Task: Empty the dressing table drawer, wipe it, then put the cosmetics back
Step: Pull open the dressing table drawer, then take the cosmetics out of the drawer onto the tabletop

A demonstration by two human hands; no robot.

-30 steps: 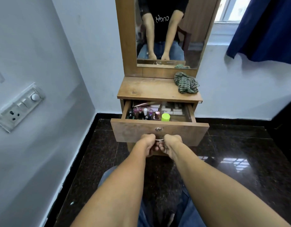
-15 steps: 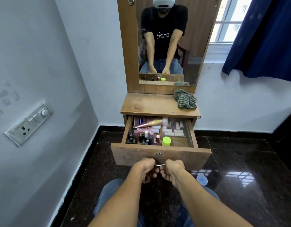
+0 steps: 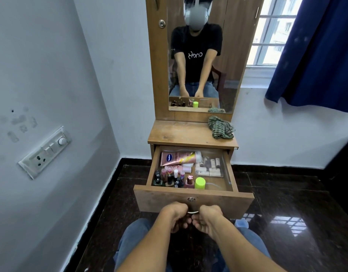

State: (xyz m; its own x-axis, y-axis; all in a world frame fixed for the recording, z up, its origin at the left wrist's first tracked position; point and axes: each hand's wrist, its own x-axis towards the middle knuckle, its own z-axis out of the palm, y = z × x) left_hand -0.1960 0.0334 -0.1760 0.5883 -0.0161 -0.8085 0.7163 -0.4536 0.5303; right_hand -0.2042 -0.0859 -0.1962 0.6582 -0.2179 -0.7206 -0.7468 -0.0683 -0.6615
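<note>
A dark polished floor (image 3: 296, 203) and pale walls surround a narrow wooden dressing table (image 3: 188, 132), which stands against the far wall. A dark blue curtain (image 3: 316, 52) hangs at the right, beside a window (image 3: 267, 36). On the left wall there is a switch panel (image 3: 45, 152). The tall mirror (image 3: 230, 55) of the table reflects the seated person, with both arms reaching down.

The drawer (image 3: 159, 199) under the tabletop stands open, far out towards the person, and it is full. The left hand (image 3: 176, 214) and the right hand (image 3: 208, 216) are side by side at the front panel. Both have their fingers curled around the metal handle (image 3: 193, 212), of which only a short piece shows between them.

A crumpled green striped cloth (image 3: 220, 127) lies on the right back corner of the tabletop, near the mirror frame.

Inside the drawer, a pink tube (image 3: 179, 158) lies on its side along the back left. To its right, a group of small pale tubes (image 3: 209, 166) lies in a clear box. Many little nail polish bottles (image 3: 169, 176) stand upright in the front left corner. Just beside them, at the front middle, stands a bottle with a bright green cap (image 3: 200, 183). A round keyhole lock (image 3: 191, 199) sits on the front panel, just above the handle.
</note>
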